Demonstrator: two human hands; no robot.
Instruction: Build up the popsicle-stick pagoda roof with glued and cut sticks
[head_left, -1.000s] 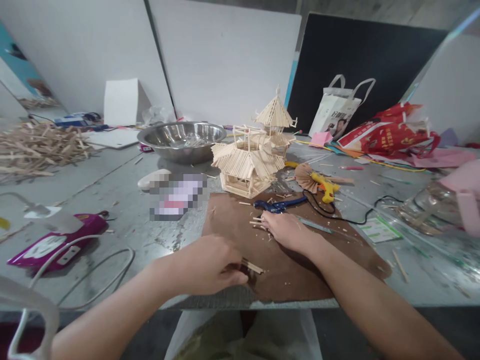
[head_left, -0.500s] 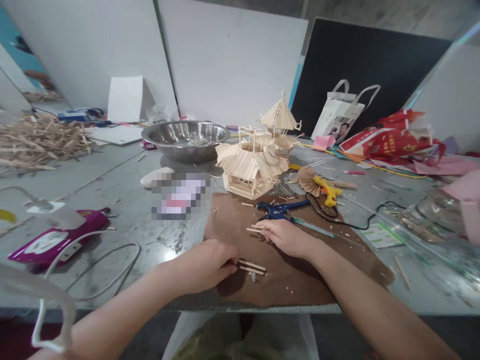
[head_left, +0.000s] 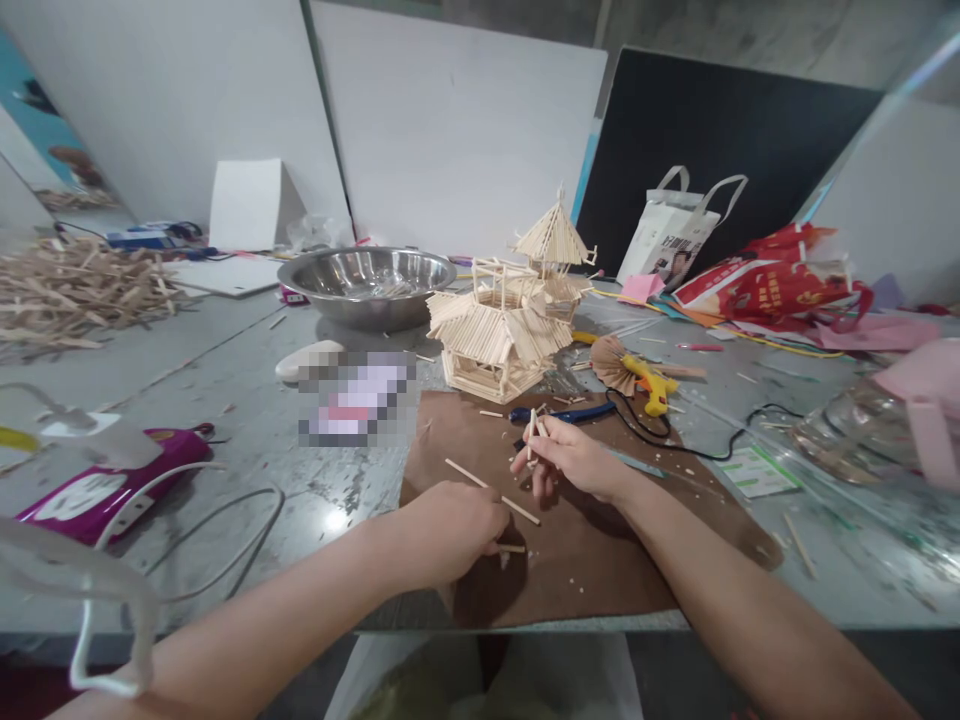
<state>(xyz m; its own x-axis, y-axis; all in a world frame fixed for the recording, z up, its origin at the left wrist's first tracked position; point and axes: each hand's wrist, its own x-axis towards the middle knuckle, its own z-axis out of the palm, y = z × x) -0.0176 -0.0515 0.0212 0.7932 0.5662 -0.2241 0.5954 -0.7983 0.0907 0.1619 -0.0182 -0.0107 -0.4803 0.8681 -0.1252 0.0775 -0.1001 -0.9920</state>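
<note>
My left hand is closed around thin wooden sticks over the brown mat; one long stick pokes out up and left, another short one lies under the fingers. Just beyond it, my right hand is lifted off the mat and pinches a few short sticks held upright. Blue-handled pliers lie right behind the right hand. A pagoda model of sticks stands at the mat's far edge.
A steel bowl sits behind the model. A yellow glue gun with a black cord lies to the right, a glass jar farther right. A stick pile, a purple pouch and a white cable are at left.
My right hand has risen from the mat with short sticks pinched upright. My left hand has gathered its sticks and turned, so a long stick now points up and left.
</note>
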